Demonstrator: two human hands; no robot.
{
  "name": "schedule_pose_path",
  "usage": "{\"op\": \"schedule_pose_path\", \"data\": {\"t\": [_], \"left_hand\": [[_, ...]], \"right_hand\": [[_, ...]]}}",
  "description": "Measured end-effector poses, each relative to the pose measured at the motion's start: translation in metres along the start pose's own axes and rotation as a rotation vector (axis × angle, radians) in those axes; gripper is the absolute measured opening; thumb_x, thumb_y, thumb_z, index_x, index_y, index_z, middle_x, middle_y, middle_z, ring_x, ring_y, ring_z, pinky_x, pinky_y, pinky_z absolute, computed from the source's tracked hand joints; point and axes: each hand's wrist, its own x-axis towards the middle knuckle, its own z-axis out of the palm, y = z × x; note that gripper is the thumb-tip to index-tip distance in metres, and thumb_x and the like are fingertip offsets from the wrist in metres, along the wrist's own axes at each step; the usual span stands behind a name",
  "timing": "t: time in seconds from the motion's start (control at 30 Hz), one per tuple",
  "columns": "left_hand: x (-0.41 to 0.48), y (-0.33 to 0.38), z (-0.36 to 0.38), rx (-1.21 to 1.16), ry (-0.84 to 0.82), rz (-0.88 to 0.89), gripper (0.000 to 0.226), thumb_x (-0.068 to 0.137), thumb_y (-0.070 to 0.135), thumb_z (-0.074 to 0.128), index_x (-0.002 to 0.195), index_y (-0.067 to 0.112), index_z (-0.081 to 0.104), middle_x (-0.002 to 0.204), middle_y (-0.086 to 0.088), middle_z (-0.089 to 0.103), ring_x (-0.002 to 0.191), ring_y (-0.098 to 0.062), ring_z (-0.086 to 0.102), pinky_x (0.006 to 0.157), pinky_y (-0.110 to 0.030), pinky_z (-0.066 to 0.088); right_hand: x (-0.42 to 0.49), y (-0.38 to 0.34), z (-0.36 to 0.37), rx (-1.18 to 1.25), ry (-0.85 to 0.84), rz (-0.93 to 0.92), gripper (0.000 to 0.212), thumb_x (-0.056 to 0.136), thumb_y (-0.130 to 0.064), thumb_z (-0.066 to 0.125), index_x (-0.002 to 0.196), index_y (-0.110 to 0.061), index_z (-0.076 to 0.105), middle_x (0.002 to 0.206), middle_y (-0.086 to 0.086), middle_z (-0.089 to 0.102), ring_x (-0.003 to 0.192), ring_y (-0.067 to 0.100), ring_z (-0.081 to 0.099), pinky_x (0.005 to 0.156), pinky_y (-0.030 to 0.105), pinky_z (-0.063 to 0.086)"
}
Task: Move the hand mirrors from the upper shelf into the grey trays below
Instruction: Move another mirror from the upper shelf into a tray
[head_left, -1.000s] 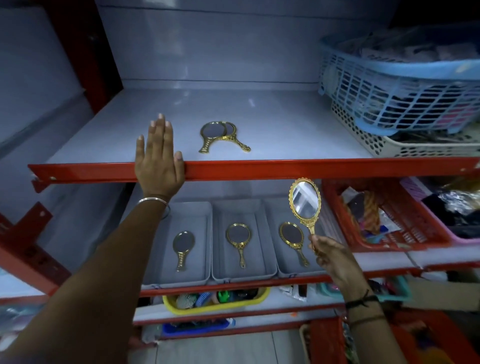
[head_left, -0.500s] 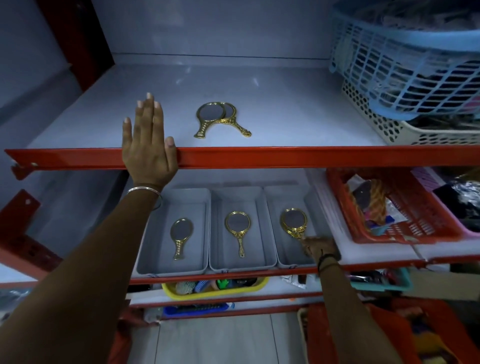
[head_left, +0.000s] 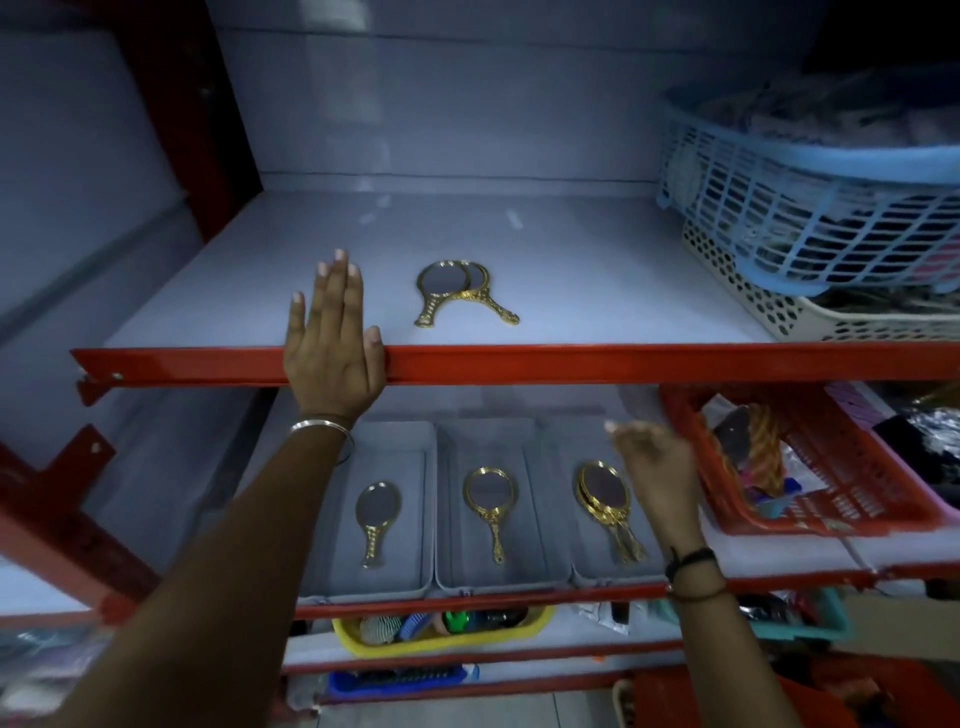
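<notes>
Two gold hand mirrors (head_left: 457, 291) lie overlapped on the white upper shelf (head_left: 571, 270), just right of my left hand (head_left: 332, 343), which rests flat on the shelf's red front edge with fingers spread. Below stand three grey trays side by side. The left tray (head_left: 415, 571) holds one mirror (head_left: 376, 519), the middle tray (head_left: 550, 566) one mirror (head_left: 491, 504), and the right tray (head_left: 587, 571) two stacked mirrors (head_left: 605, 493). My right hand (head_left: 657, 473) hovers open above the right tray's right side, holding nothing.
A blue mesh basket (head_left: 810, 208) sits on a cream basket (head_left: 779, 312) at the upper shelf's right. A red basket (head_left: 810, 499) full of items stands right of the trays. A yellow tray (head_left: 441, 639) and other bins lie on lower shelves.
My right hand carried a mirror down, laid it onto the one in the right tray, let go and rose, open. My left hand stayed on the shelf edge.
</notes>
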Motion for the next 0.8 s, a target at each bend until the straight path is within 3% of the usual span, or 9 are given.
{"op": "schedule_pose_path", "data": {"t": [0.07, 0.17, 0.23, 0.33, 0.4, 0.47, 0.6, 0.7, 0.8], "left_hand": [[0.000, 0.000, 0.000, -0.003, -0.001, 0.014, 0.059, 0.090, 0.030, 0.025, 0.142, 0.003, 0.032, 0.149, -0.015, 0.039, 0.140, -0.022, 0.028, 0.121, -0.026, -0.003], [0.001, -0.002, -0.001, -0.008, 0.001, 0.022, 0.060, 0.088, 0.029, 0.028, 0.142, 0.003, 0.033, 0.148, -0.016, 0.040, 0.139, -0.022, 0.028, 0.121, -0.026, -0.004], [0.002, -0.002, -0.002, -0.013, 0.000, 0.021, 0.060, 0.088, 0.029, 0.029, 0.142, 0.004, 0.032, 0.148, -0.015, 0.040, 0.139, -0.021, 0.027, 0.120, -0.026, -0.004], [0.001, -0.003, -0.002, -0.006, -0.006, 0.030, 0.060, 0.088, 0.030, 0.028, 0.142, 0.005, 0.031, 0.149, -0.013, 0.040, 0.140, -0.020, 0.025, 0.120, -0.026, -0.005], [0.001, -0.004, -0.001, 0.012, 0.002, 0.035, 0.059, 0.088, 0.030, 0.028, 0.143, 0.006, 0.031, 0.149, -0.012, 0.040, 0.143, -0.016, 0.021, 0.121, -0.027, -0.004], [0.001, -0.004, 0.001, 0.012, 0.027, 0.034, 0.060, 0.088, 0.030, 0.028, 0.143, 0.007, 0.029, 0.150, -0.009, 0.037, 0.148, -0.009, 0.003, 0.121, -0.027, -0.004], [0.001, -0.006, 0.005, 0.010, 0.043, 0.044, 0.060, 0.088, 0.031, 0.027, 0.145, 0.009, 0.024, 0.151, -0.005, 0.032, 0.146, -0.004, -0.013, 0.121, -0.028, -0.004], [0.001, -0.007, 0.004, -0.008, 0.045, 0.049, 0.060, 0.088, 0.031, 0.029, 0.144, 0.010, 0.024, 0.151, -0.006, 0.035, 0.146, -0.004, -0.013, 0.121, -0.028, -0.005], [0.001, -0.006, 0.002, -0.022, 0.033, 0.045, 0.060, 0.087, 0.030, 0.030, 0.143, 0.010, 0.027, 0.150, -0.008, 0.038, 0.148, -0.007, -0.008, 0.120, -0.027, -0.006]], "right_hand": [[-0.006, -0.061, 0.009, 0.189, -0.037, -0.151, 0.010, 0.082, -0.025, 0.068, 0.073, -0.028, 0.066, 0.072, -0.001, 0.068, 0.067, 0.012, 0.061, 0.060, 0.021, 0.048], [0.000, -0.130, 0.038, 0.228, -0.137, -0.292, 0.011, 0.084, -0.026, 0.066, 0.073, -0.021, 0.064, 0.069, -0.002, 0.067, 0.062, 0.010, 0.062, 0.054, 0.020, 0.051], [0.014, -0.157, 0.071, 0.110, -0.186, -0.308, 0.018, 0.082, -0.030, 0.068, 0.071, -0.017, 0.064, 0.064, -0.005, 0.063, 0.063, 0.012, 0.062, 0.056, 0.022, 0.050], [0.034, -0.177, 0.123, -0.226, -0.263, -0.283, 0.031, 0.080, -0.041, 0.066, 0.056, -0.025, 0.055, 0.064, -0.004, 0.057, 0.076, 0.023, 0.060, 0.064, 0.016, 0.044], [0.039, -0.185, 0.151, -0.402, -0.310, -0.197, 0.027, 0.080, -0.045, 0.065, 0.082, -0.018, 0.067, 0.099, 0.011, 0.065, 0.105, 0.032, 0.059, 0.087, 0.032, 0.050], [0.044, -0.188, 0.170, -0.599, -0.314, -0.151, 0.042, 0.083, -0.036, 0.064, 0.113, -0.006, 0.061, 0.126, 0.012, 0.058, 0.120, 0.031, 0.053, 0.096, 0.041, 0.047], [0.057, -0.186, 0.186, -0.676, -0.207, -0.069, 0.030, 0.088, -0.007, 0.053, 0.118, -0.007, 0.059, 0.129, 0.011, 0.058, 0.120, 0.028, 0.055, 0.094, 0.034, 0.047], [0.067, -0.180, 0.181, -0.544, -0.234, 0.030, 0.034, 0.084, -0.011, 0.059, 0.118, -0.011, 0.059, 0.121, 0.009, 0.064, 0.109, 0.028, 0.061, 0.087, 0.032, 0.048], [0.074, -0.178, 0.166, -0.209, -0.333, 0.160, 0.029, 0.076, -0.010, 0.069, 0.105, -0.010, 0.062, 0.087, 0.008, 0.070, 0.066, 0.020, 0.065, 0.063, 0.026, 0.054]]}}
